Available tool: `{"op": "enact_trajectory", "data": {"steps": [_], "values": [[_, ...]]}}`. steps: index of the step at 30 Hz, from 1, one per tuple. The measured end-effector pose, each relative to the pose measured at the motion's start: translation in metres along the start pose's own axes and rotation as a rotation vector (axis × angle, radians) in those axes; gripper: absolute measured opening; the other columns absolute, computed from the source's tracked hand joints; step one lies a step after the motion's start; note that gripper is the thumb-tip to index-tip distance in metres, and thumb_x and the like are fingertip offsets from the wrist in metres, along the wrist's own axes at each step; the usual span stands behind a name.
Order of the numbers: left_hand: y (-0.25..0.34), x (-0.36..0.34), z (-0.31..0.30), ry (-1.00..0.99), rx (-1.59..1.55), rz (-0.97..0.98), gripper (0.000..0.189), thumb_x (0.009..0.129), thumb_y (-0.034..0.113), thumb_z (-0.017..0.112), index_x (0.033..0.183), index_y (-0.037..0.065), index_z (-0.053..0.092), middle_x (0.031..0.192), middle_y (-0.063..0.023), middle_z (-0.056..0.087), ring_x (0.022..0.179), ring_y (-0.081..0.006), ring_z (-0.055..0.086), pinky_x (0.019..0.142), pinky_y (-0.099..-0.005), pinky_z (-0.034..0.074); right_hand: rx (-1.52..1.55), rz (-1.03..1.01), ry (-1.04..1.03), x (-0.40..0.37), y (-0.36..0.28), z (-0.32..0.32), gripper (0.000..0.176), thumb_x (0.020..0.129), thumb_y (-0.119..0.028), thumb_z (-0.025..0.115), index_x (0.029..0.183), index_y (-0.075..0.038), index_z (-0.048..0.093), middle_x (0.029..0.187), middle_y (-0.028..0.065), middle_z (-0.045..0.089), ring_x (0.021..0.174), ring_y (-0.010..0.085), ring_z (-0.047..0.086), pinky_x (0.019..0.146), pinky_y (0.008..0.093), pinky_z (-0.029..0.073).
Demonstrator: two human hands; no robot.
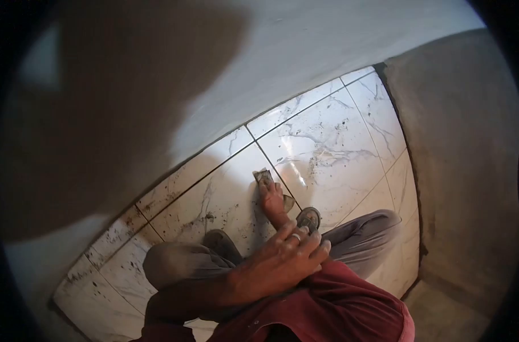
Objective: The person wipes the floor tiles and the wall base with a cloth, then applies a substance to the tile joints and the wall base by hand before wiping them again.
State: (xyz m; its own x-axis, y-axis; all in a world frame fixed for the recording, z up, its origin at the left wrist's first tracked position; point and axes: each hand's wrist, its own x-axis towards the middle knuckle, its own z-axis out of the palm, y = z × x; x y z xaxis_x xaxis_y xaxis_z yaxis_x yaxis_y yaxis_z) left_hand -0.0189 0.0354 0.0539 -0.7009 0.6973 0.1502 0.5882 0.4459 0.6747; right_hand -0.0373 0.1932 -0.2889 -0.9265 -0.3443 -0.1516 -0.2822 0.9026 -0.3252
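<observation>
On the marbled tile floor (236,182), my right hand (274,200) is closed on a dirty grey-brown piece (263,177), cloth or pad, pressed near a dark joint between tiles. A tan bit shows at the wrist side of this hand; whether it belongs to the same piece I cannot tell. My left hand (296,251), with a ring on one finger, lies across my right forearm near the red sleeve (351,290). Its fingers are slightly apart and hold nothing visible.
My bent knees (168,265) and shoes (309,218) frame the work spot. A pale wall (282,51) with a large shadow runs along the far side, a grey wall (459,148) along the right. Dark crumbs and smears (120,231) lie on the tiles at the left.
</observation>
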Motion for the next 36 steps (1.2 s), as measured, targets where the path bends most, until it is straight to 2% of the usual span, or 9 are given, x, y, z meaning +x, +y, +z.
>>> {"op": "enact_trajectory", "data": {"steps": [6, 11, 15, 16, 21, 23, 28, 29, 36], "values": [[0.006, -0.007, 0.007, 0.009, 0.182, -0.032, 0.040, 0.084, 0.033, 0.056, 0.114, 0.006, 0.052, 0.110, -0.0127, 0.055, 0.103, -0.0242, 0.056, 0.094, -0.0420, 0.040, 0.093, 0.152, -0.004, 0.088, 0.098, -0.032, 0.040, 0.081, -0.006, 0.037, 0.119, 0.005, 0.043, 0.112, 0.0277, 0.048, 0.098, 0.0419, 0.046, 0.090, 0.0467, 0.036], [0.022, 0.002, 0.011, 0.010, 0.019, 0.067, 0.037, 0.082, 0.024, 0.053, 0.114, 0.005, 0.052, 0.109, -0.0130, 0.056, 0.101, -0.0263, 0.056, 0.094, -0.0427, 0.040, 0.259, 0.301, -0.115, -0.015, -0.003, -0.035, 0.044, 0.089, -0.016, 0.029, 0.128, 0.005, 0.038, 0.129, 0.0266, 0.037, 0.115, 0.0428, 0.039, 0.102, 0.0457, 0.027], [0.016, 0.002, 0.013, 0.054, 0.076, 0.037, 0.036, 0.080, 0.017, 0.048, 0.112, 0.004, 0.052, 0.107, -0.0140, 0.057, 0.100, -0.0281, 0.057, 0.093, -0.0436, 0.041, -0.147, -0.104, 0.176, 0.056, 0.079, -0.006, 0.034, 0.082, -0.012, 0.042, 0.113, -0.004, 0.053, 0.112, 0.0214, 0.052, 0.097, 0.0411, 0.049, 0.086, 0.0485, 0.037], [0.017, -0.002, 0.014, 0.043, 0.064, 0.020, 0.036, 0.080, 0.017, 0.048, 0.112, 0.004, 0.052, 0.107, -0.0140, 0.057, 0.100, -0.0281, 0.057, 0.093, -0.0436, 0.041, -0.261, 0.048, -0.184, 0.083, 0.084, -0.040, 0.047, 0.080, -0.005, 0.037, 0.126, 0.005, 0.038, 0.108, 0.0250, 0.050, 0.092, 0.0370, 0.048, 0.083, 0.0461, 0.040], [0.024, -0.007, 0.017, 0.047, 0.012, 0.042, 0.034, 0.079, 0.017, 0.049, 0.110, 0.003, 0.053, 0.107, -0.0141, 0.056, 0.101, -0.0280, 0.057, 0.092, -0.0431, 0.041, -0.216, -0.216, 0.433, 0.018, 0.046, -0.018, 0.053, 0.078, -0.006, 0.043, 0.130, -0.006, 0.039, 0.104, 0.0200, 0.051, 0.084, 0.0340, 0.050, 0.072, 0.0470, 0.044], [0.024, -0.004, 0.020, 0.037, 0.021, 0.049, 0.034, 0.079, 0.017, 0.049, 0.110, 0.003, 0.053, 0.107, -0.0141, 0.056, 0.100, -0.0284, 0.057, 0.092, -0.0431, 0.042, -0.208, -0.070, -0.093, -0.068, 0.014, 0.017, 0.053, 0.079, -0.006, 0.042, 0.132, -0.006, 0.037, 0.107, 0.0203, 0.049, 0.088, 0.0343, 0.049, 0.077, 0.0464, 0.044], [0.016, 0.000, 0.014, 0.084, 0.046, 0.049, 0.034, 0.079, 0.015, 0.049, 0.111, 0.003, 0.053, 0.107, -0.0145, 0.056, 0.098, -0.0290, 0.058, 0.092, -0.0436, 0.041, -0.282, -0.206, -0.082, -0.015, 0.019, -0.010, 0.042, 0.075, -0.003, 0.045, 0.117, -0.003, 0.044, 0.100, 0.0242, 0.049, 0.088, 0.0384, 0.048, 0.083, 0.0464, 0.040], [0.015, -0.004, 0.012, 0.077, 0.043, 0.025, 0.035, 0.079, 0.015, 0.048, 0.112, 0.003, 0.052, 0.108, -0.0148, 0.056, 0.099, -0.0291, 0.058, 0.093, -0.0439, 0.041, 0.041, -0.276, 0.293, 0.028, 0.037, -0.017, 0.038, 0.075, -0.002, 0.043, 0.113, -0.001, 0.046, 0.097, 0.0236, 0.049, 0.087, 0.0380, 0.047, 0.081, 0.0458, 0.040], [0.015, -0.007, 0.008, 0.048, 0.035, 0.029, 0.037, 0.080, 0.015, 0.048, 0.115, 0.004, 0.051, 0.109, -0.0151, 0.056, 0.100, -0.0301, 0.058, 0.095, -0.0450, 0.039, 0.153, 0.044, -0.008, 0.088, -0.024, -0.038, 0.035, 0.085, -0.013, 0.040, 0.117, -0.001, 0.046, 0.113, 0.0207, 0.048, 0.100, 0.0381, 0.047, 0.091, 0.0455, 0.037]]}}
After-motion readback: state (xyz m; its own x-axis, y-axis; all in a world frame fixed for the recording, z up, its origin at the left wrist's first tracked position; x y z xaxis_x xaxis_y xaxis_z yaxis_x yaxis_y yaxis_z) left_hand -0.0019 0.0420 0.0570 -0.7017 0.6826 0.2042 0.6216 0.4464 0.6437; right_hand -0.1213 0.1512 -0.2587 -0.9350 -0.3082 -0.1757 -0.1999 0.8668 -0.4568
